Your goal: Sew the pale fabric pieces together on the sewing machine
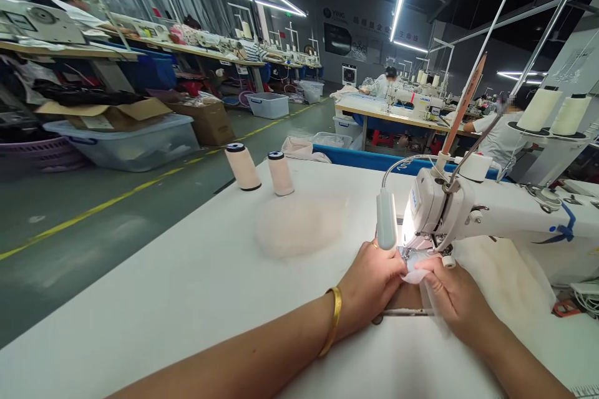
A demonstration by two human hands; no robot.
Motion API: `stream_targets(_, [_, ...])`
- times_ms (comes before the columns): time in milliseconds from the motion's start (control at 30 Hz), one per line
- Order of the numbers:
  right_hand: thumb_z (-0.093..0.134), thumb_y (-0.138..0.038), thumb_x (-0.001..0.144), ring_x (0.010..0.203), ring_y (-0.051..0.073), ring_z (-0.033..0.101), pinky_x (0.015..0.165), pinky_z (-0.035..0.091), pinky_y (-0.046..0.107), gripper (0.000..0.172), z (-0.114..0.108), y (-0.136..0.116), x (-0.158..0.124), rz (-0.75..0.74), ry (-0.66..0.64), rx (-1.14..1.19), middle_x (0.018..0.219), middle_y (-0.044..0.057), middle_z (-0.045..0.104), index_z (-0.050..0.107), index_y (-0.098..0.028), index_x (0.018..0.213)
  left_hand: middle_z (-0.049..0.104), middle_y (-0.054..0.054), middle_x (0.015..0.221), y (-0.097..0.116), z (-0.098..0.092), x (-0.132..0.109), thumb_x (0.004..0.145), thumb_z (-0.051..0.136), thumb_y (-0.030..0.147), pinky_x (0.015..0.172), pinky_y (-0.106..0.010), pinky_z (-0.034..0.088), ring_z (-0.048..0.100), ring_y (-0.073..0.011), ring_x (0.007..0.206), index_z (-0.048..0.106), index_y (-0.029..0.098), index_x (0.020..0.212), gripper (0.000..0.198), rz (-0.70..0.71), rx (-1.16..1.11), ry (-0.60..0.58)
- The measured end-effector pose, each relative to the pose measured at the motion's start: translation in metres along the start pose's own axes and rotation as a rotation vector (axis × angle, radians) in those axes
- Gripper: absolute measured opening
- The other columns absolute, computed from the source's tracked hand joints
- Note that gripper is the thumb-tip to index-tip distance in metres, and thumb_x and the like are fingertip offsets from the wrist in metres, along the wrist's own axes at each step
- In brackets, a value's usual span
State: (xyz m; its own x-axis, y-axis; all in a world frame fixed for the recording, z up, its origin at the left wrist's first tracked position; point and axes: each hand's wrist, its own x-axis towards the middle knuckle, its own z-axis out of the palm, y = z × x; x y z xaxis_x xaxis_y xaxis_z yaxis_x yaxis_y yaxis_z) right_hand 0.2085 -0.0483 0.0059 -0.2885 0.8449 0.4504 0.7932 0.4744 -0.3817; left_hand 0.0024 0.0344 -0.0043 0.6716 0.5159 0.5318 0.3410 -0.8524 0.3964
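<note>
Thin, sheer white fabric (pixel 415 275) lies under the needle area of a white sewing machine (pixel 491 207). My left hand (pixel 372 283) is closed on the fabric's left side, its fingertips close to the presser foot. On the right, my right hand (pixel 452 293) pinches the same fabric between thumb and fingers. A loose end of it hangs below that hand. The small lamp (pixel 386 221) on a bendy neck lights the needle, which is partly hidden by my fingers and the machine head.
Two cones of pale pink thread (pixel 243 167) stand at the table's far left. A sheer beige fabric piece (pixel 299 224) lies on the white table (pixel 187 299). More pale fabric (pixel 505 280) sits right of the needle. Other sewing stations with people stand beyond.
</note>
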Motion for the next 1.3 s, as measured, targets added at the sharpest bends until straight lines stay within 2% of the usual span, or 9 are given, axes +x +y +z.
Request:
stream_targets(133, [0.032, -0.022, 0.112, 0.081, 0.021, 0.068, 0.08, 0.049, 0.037, 0.023, -0.004, -0.001, -0.003, -0.122, -0.071, -0.023, 0.096, 0.001, 0.073, 0.054, -0.027, 0.109, 0.07, -0.003, 0.085, -0.001, -0.003, -0.003, 0.091, 0.053, 0.004, 0.068, -0.031, 0.04, 0.061, -0.0196, 0.081, 0.069, 0.019, 0.078, 0.025, 0.048, 0.025, -0.034])
stream_targets(200, [0.049, -0.033, 0.11, 0.091, 0.023, 0.068, 0.085, 0.05, 0.038, 0.011, -0.006, -0.002, -0.005, -0.123, -0.133, -0.013, 0.108, 0.001, 0.073, 0.053, -0.028, 0.119, 0.071, -0.002, 0.084, -0.002, -0.005, -0.004, 0.091, 0.056, 0.005, 0.069, -0.031, 0.041, 0.061, -0.0197, 0.081, 0.067, 0.019, 0.076, 0.023, 0.034, 0.004, -0.061])
stream_targets(300, [0.077, -0.038, 0.094, 0.104, 0.028, 0.065, 0.088, 0.05, 0.04, 0.038, -0.005, -0.003, -0.008, -0.065, -0.198, -0.04, 0.125, 0.004, 0.069, 0.054, -0.028, 0.122, 0.071, 0.0, 0.082, -0.003, -0.006, -0.004, 0.092, 0.06, 0.009, 0.069, -0.03, 0.042, 0.062, -0.0185, 0.08, 0.067, 0.02, 0.079, 0.018, 0.001, -0.065, -0.072])
stream_targets(400, [0.06, -0.011, 0.094, 0.102, 0.027, 0.065, 0.083, 0.048, 0.038, 0.018, 0.003, 0.002, -0.009, -0.066, -0.124, -0.081, 0.122, 0.004, 0.07, 0.056, -0.025, 0.104, 0.071, 0.0, 0.082, -0.002, -0.006, -0.004, 0.089, 0.059, 0.007, 0.068, -0.029, 0.042, 0.061, -0.0183, 0.079, 0.066, 0.019, 0.08, 0.017, 0.001, -0.047, -0.072])
stream_targets(633, [0.045, 0.005, 0.079, 0.085, 0.023, 0.064, 0.08, 0.045, 0.036, 0.044, 0.01, 0.014, -0.007, -0.153, 0.049, -0.149, 0.099, 0.003, 0.074, 0.057, -0.022, 0.112, 0.069, -0.001, 0.08, 0.0, -0.009, -0.002, 0.083, 0.049, -0.001, 0.068, -0.03, 0.043, 0.059, -0.0188, 0.08, 0.063, 0.019, 0.076, 0.026, 0.059, 0.063, -0.1])
stream_targets(733, [0.043, 0.007, 0.078, 0.083, 0.022, 0.062, 0.075, 0.044, 0.034, 0.051, 0.007, 0.012, -0.005, -0.217, 0.019, -0.179, 0.095, 0.003, 0.072, 0.06, -0.023, 0.115, 0.068, -0.002, 0.079, -0.001, -0.009, -0.002, 0.091, 0.046, 0.001, 0.067, -0.03, 0.043, 0.059, -0.0187, 0.079, 0.063, 0.019, 0.075, 0.03, 0.096, 0.081, -0.077])
stream_targets(900, [0.045, 0.004, 0.083, 0.09, 0.021, 0.061, 0.076, 0.042, 0.033, 0.033, 0.003, 0.002, -0.004, -0.283, -0.069, -0.123, 0.1, 0.002, 0.07, 0.058, -0.023, 0.096, 0.066, -0.002, 0.08, -0.003, -0.011, -0.007, 0.091, 0.054, 0.002, 0.068, -0.033, 0.039, 0.055, -0.0188, 0.075, 0.065, 0.02, 0.079, 0.025, 0.213, 0.14, -0.095])
stream_targets(1100, [0.051, 0.002, 0.084, 0.093, 0.022, 0.059, 0.078, 0.04, 0.034, 0.034, -0.006, -0.009, -0.006, -0.209, -0.181, -0.102, 0.1, 0.002, 0.069, 0.058, -0.023, 0.105, 0.071, -0.002, 0.088, 0.001, -0.017, -0.012, 0.083, 0.06, -0.002, 0.076, -0.034, 0.04, 0.057, -0.0207, 0.087, 0.062, 0.019, 0.079, 0.022, 0.228, 0.121, -0.168])
stream_targets(1300, [0.048, 0.0, 0.09, 0.092, 0.022, 0.057, 0.078, 0.04, 0.036, 0.03, -0.008, -0.01, -0.008, -0.208, -0.215, -0.096, 0.098, 0.003, 0.068, 0.061, -0.023, 0.105, 0.071, -0.001, 0.086, 0.007, -0.02, -0.017, 0.09, 0.059, 0.002, 0.082, -0.035, 0.04, 0.055, -0.0214, 0.086, 0.069, 0.022, 0.09, 0.023, 0.278, 0.084, -0.119])
